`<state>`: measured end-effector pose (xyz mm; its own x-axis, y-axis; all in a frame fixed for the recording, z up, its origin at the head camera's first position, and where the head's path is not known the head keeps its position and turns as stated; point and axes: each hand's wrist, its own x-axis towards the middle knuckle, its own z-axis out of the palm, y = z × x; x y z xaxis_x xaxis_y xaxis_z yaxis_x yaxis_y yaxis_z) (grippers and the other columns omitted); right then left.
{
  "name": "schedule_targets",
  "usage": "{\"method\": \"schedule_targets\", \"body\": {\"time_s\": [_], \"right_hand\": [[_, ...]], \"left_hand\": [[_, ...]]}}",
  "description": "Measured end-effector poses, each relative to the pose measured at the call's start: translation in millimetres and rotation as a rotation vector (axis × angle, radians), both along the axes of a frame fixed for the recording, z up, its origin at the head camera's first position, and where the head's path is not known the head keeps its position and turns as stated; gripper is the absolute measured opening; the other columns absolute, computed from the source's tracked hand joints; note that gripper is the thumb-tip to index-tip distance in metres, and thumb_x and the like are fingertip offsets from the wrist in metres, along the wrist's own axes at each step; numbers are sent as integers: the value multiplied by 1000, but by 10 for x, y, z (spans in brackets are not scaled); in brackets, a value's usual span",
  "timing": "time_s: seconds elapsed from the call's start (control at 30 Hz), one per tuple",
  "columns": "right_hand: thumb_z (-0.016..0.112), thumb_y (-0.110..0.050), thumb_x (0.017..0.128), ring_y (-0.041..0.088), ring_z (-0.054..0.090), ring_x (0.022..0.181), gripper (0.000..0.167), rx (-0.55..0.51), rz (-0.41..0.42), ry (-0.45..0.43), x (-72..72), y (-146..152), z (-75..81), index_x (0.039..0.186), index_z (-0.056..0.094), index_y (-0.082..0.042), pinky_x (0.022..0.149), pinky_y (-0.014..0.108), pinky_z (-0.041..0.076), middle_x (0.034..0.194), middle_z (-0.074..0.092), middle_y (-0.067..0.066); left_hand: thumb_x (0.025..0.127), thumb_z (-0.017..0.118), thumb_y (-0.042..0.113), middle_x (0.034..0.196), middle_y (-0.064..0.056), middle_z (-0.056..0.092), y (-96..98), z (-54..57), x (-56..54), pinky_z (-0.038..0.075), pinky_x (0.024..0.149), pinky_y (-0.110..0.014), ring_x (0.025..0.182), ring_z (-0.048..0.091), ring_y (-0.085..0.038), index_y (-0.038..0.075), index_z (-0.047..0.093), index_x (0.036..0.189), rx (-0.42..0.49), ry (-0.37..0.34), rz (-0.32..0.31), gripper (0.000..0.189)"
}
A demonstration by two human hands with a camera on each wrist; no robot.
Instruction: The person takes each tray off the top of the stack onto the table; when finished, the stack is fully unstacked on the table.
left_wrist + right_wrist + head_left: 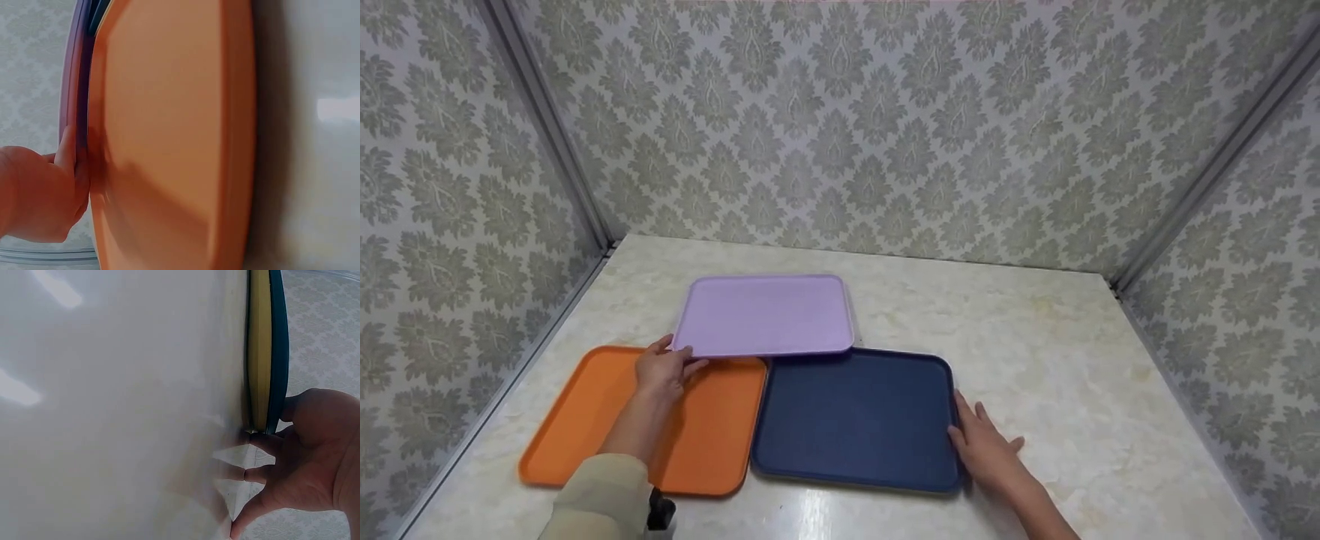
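Note:
My left hand (660, 373) pinches the near left corner of a light purple tray (765, 315), thumb on the upper side. The purple tray's near edge overlaps the far edges of an orange tray (712, 435) and a navy blue tray (855, 420). These two lie side by side, the orange one on the left under my left forearm. With fingers spread, my right hand (988, 452) touches the right edge of the navy tray. In the right wrist view a yellow layer (260, 349) shows directly beneath the navy rim, and the fingertips reach down to the table.
The trays are on a pale marbled table (1057, 360). Patterned wall panels (840, 127) enclose its back and both sides, with metal strips at the corners. A dark band (661, 510) sits at my left wrist, below the sleeve.

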<state>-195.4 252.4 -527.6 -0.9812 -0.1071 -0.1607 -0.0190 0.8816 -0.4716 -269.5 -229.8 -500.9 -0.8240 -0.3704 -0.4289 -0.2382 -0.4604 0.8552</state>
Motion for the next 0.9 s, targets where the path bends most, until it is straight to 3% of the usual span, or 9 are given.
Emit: {"method": "schedule_targets", "body": {"time_s": [0.13,0.2,0.3,0.43,0.53,0.77,0.9], "right_hand": [[45,-26,108,44,18,149,63,12,-1,0,-2,-3,-2,163,19,-11,93,89,-2,159,33,21],[44,-27,108,44,18,149,63,18,-2,-2,-6,-7,-3,163,18,-11,93,89,-3,159,33,21],[44,-28,108,44,17,149,63,27,-3,-12,-12,-13,-6,163,17,-11,93,88,-2,159,32,22],[44,-28,108,45,16,149,63,27,-6,-27,-18,-16,-4,163,17,-12,93,88,-3,160,31,22],[44,-28,108,44,16,149,64,24,-11,-33,-21,-12,-3,163,17,-13,93,88,-3,160,31,22],[44,-28,108,44,16,149,63,29,-9,-35,-19,-17,-3,163,17,-12,93,88,-3,160,30,22],[45,-28,108,44,17,149,63,29,-6,-26,-14,-19,2,163,18,-12,93,88,-2,159,32,22]], "left_hand": [[97,48,-14,160,-21,29,-23,10,-97,50,98,-37,135,49,-30,8,22,162,17,14,103,73],[96,48,-15,160,-18,32,-44,7,-146,49,100,-34,135,49,-27,11,22,162,13,17,116,76],[93,48,-16,160,-16,33,-58,-7,-199,46,104,-30,134,49,-25,14,23,162,-38,28,93,80],[93,51,-11,162,-14,29,-49,-56,-233,38,109,-32,140,38,-24,9,34,159,-205,20,25,71],[93,54,-9,163,-15,29,-24,-93,-246,32,115,-33,146,28,-24,4,39,155,-295,9,17,64],[96,59,-6,163,-9,30,46,-88,-291,33,113,-30,148,27,-19,6,37,155,-176,9,113,65],[96,58,-6,164,-6,28,68,-69,-321,36,112,-30,148,26,-18,7,34,157,-156,17,125,67]]}}
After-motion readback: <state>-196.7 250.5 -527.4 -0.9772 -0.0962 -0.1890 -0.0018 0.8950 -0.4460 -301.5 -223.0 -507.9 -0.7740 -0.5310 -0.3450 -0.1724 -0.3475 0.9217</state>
